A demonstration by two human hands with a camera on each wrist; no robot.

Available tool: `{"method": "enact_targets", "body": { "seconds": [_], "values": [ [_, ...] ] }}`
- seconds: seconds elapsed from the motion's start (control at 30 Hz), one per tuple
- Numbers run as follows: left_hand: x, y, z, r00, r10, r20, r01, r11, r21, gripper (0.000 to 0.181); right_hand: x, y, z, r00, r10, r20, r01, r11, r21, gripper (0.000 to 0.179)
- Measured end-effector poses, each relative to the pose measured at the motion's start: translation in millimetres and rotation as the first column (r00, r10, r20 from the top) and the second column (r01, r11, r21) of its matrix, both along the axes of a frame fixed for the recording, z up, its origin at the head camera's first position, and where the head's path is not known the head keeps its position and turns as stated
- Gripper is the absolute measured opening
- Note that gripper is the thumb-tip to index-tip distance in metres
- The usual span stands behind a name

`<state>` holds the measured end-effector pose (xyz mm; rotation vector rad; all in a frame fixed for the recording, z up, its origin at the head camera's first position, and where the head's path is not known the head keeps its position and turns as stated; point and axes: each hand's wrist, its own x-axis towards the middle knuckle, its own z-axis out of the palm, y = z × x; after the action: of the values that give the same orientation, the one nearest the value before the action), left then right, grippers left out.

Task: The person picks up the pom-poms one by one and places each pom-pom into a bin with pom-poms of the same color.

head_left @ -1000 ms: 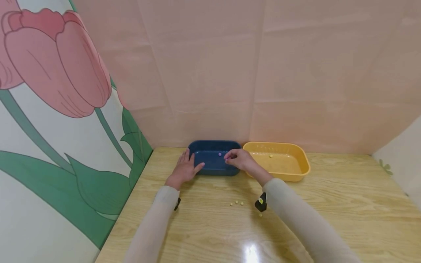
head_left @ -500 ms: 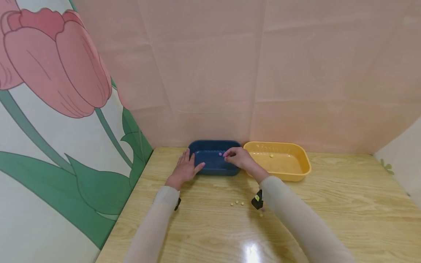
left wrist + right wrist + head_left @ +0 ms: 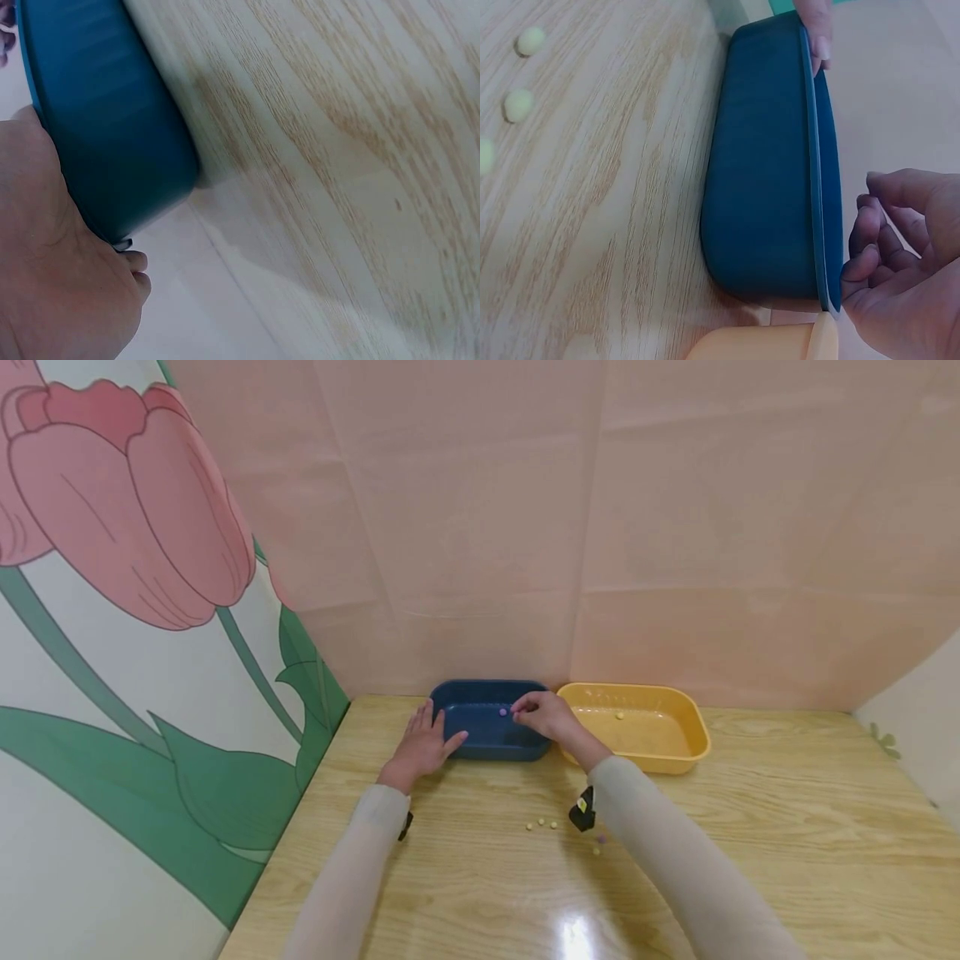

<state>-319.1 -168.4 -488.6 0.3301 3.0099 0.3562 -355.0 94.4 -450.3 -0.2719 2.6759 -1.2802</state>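
Creased, satin-like pink sheeting [image 3: 465, 527] backs a wood-grain tabletop [image 3: 465, 877], its surface streaked in pale yellow and tan; at left, a painted wall mural [image 3: 135, 502] shows rounded pink tulips and broad green leaves. Two glossy, round-cornered trays sit side by side at the sheeting's foot: a deep-blue rectangular tray [image 3: 495, 753] on the left, a yellow rectangular tray [image 3: 660, 766] on the right. One person in pale sleeves [image 3: 660, 843] works at the blue tray with both hands; the left hand [image 3: 422, 747] rests on its left end, fingers straight and spread, thumb extended over the near rim; the right hand [image 3: 551, 717] is poised at its right end, fingers curled and tips drawn together, though whether they hold anything cannot be told. Inside the blue tray, near the far wall and just beside those fingertips in the head view, lies a small round purple ball [image 3: 502, 712]; a small round yellow ball [image 3: 619, 716] lies in the yellow tray. Three matte, pale-yellow balls [image 3: 542, 822] cluster on the bare wood in front; near the right sleeve lie another purple ball [image 3: 602, 839] and another yellow ball [image 3: 596, 852], close together.
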Motion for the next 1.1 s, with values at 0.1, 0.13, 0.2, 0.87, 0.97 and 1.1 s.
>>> {"method": "enact_targets", "body": {
  "seconds": [0.1,0.13,0.2,0.87,0.97,1.1],
  "values": [
    [-0.1,0.0,-0.7,1.000,-0.001,-0.002,0.001,1.000,0.000,0.088,-1.5,0,0.4,1.000,0.003,-0.003,-0.003,1.000,-0.003,0.012],
    [0.0,0.0,-0.8,1.000,-0.001,-0.004,0.001,1.000,-0.003,0.088,-1.9,-1,0.8,1.000,0.001,-0.001,-0.001,1.000,-0.007,0.012],
    [0.0,-0.1,-0.8,1.000,-0.001,-0.004,0.001,1.000,-0.004,0.088,-2.7,-1,1.4,1.000,-0.003,0.008,0.003,1.000,-0.010,0.013],
    [0.7,-0.3,-0.1,1.000,0.000,0.007,0.000,1.000,0.027,0.088,-10.6,2,-0.7,0.999,-0.021,0.031,0.021,1.000,-0.006,0.025],
    [0.4,-0.3,-0.6,1.000,-0.001,0.006,0.000,1.000,0.021,0.088,-10.8,3,0.6,0.999,-0.023,0.023,0.023,1.000,-0.018,0.031],
    [0.3,-0.4,-0.9,1.000,0.003,0.008,-0.004,1.000,0.019,0.088,-11.0,5,2.7,0.999,-0.032,0.034,0.034,0.998,-0.048,0.033]
  ]
}}
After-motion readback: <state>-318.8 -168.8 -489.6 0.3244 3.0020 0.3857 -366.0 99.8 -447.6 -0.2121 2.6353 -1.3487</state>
